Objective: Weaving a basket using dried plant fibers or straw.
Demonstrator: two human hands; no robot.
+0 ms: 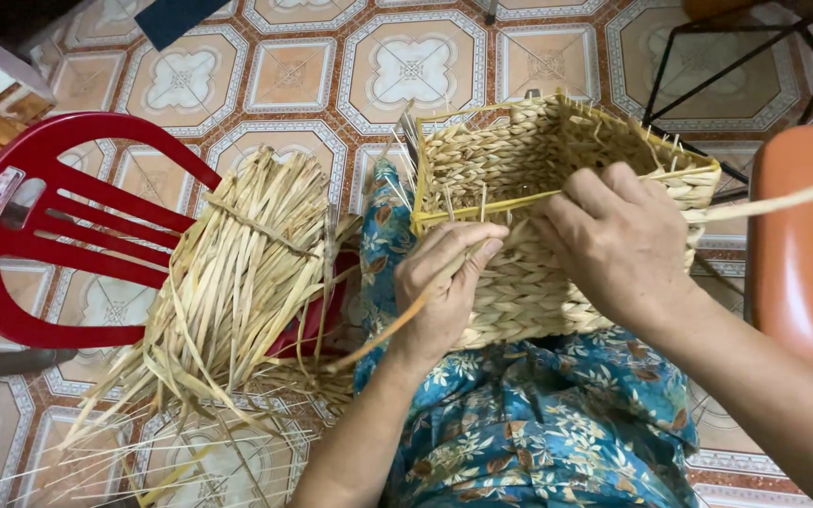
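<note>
One basket [557, 169], two hands (both gripping)

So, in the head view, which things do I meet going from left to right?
red plastic chair → bundle of straw strips → left hand → right hand → orange seat

A patterned tile floor [406, 66] is seen throughout. A red plastic chair [39, 226] is stood on it, loaded with a bundle of straw strips [237, 273]. An orange stool [797, 254] is placed alongside.
</note>
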